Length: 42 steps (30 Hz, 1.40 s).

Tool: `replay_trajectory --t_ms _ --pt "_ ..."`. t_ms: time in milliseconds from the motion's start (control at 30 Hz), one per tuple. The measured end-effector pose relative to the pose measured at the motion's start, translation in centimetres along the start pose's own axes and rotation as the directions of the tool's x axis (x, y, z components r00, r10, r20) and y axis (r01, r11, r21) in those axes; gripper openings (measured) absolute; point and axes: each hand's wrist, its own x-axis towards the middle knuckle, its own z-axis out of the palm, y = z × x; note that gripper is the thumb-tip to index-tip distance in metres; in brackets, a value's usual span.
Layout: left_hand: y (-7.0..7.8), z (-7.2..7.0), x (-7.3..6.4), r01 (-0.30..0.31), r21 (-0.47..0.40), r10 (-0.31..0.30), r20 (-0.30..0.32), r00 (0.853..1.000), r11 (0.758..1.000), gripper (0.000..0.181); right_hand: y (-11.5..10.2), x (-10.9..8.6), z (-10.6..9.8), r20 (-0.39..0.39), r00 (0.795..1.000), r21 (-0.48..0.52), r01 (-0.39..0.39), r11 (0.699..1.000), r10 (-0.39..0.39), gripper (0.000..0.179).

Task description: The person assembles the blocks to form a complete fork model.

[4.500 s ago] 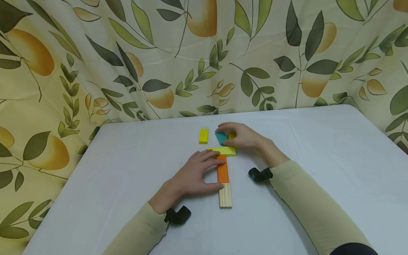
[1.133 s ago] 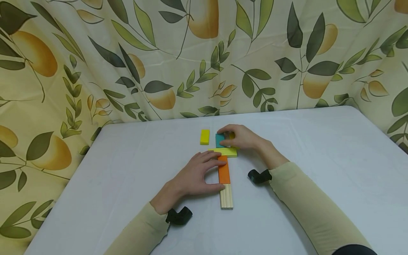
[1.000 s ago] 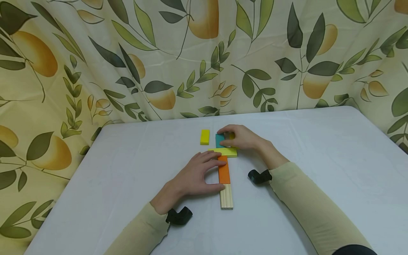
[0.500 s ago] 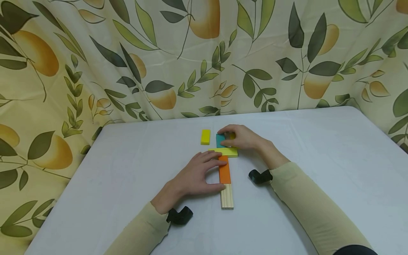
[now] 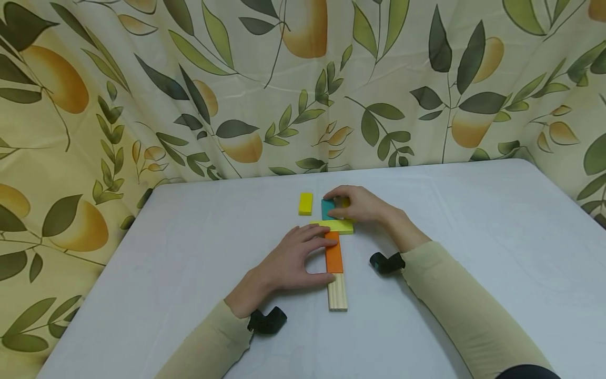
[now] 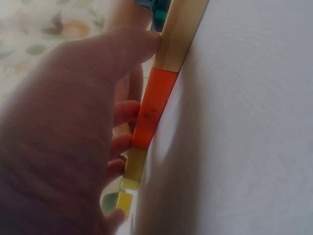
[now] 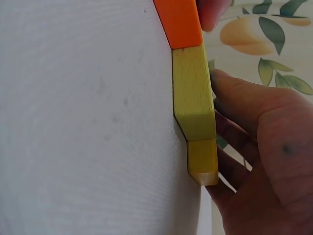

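My right hand [image 5: 360,204] reaches in from the right, with thumb and index finger at the sides of a teal block [image 5: 327,209]. Part of a yellow block [image 5: 346,202] shows under that hand; the rest is hidden. In front lies a yellow-green block [image 5: 343,227] set crosswise. An orange block [image 5: 334,258] and then a plain wood block [image 5: 337,295] run toward me from it in a line. My left hand [image 5: 293,258] lies along the left of this line, fingers spread. Its fingertips touch the yellow-green and orange blocks, and its thumb meets the wood block.
Left of the teal block, another yellow block [image 5: 305,203] lies apart on the white tablecloth [image 5: 189,237]. A curtain [image 5: 293,105] printed with fruit and leaves hangs behind the table. Each wrist carries a small black camera, one being the right wrist camera [image 5: 386,262].
The teal block stood slanted several seconds ago and now lies straight, between the right thumb and index finger. Over the last second both hands have stayed almost still.
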Motion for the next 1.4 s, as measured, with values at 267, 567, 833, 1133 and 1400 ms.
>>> replay_trajectory --t_ms 267,567,833,1133,1400 --pt "0.0 0.1 -0.1 -0.001 0.017 0.001 -0.007 1.0 1.0 0.062 0.1 -0.3 -0.2 -0.004 1.0 0.007 0.016 1.0 -0.016 0.045" --pt "0.0 -0.1 -0.3 -0.003 0.007 0.003 -0.048 0.999 1.0 0.061 0.2 -0.7 -0.6 -0.027 0.999 0.049 0.026 0.998 -0.024 0.048" --pt "-0.3 -0.7 -0.2 -0.008 0.0 0.008 -0.106 0.994 1.0 0.059 0.4 -1.7 -1.0 -0.061 0.998 0.056 0.011 0.998 -0.008 0.048" --pt "-1.1 -1.7 -0.4 -0.002 -0.014 -0.001 -0.175 0.985 1.0 0.059 0.4 -2.7 -1.1 -0.085 0.996 0.034 0.025 0.999 -0.022 0.053" --pt "-1.7 -2.2 -0.2 0.046 -0.049 -0.055 -0.196 0.979 0.998 0.06 0.2 -3.6 -1.1 -0.1 0.994 -0.003 0.035 0.999 -0.035 0.055"
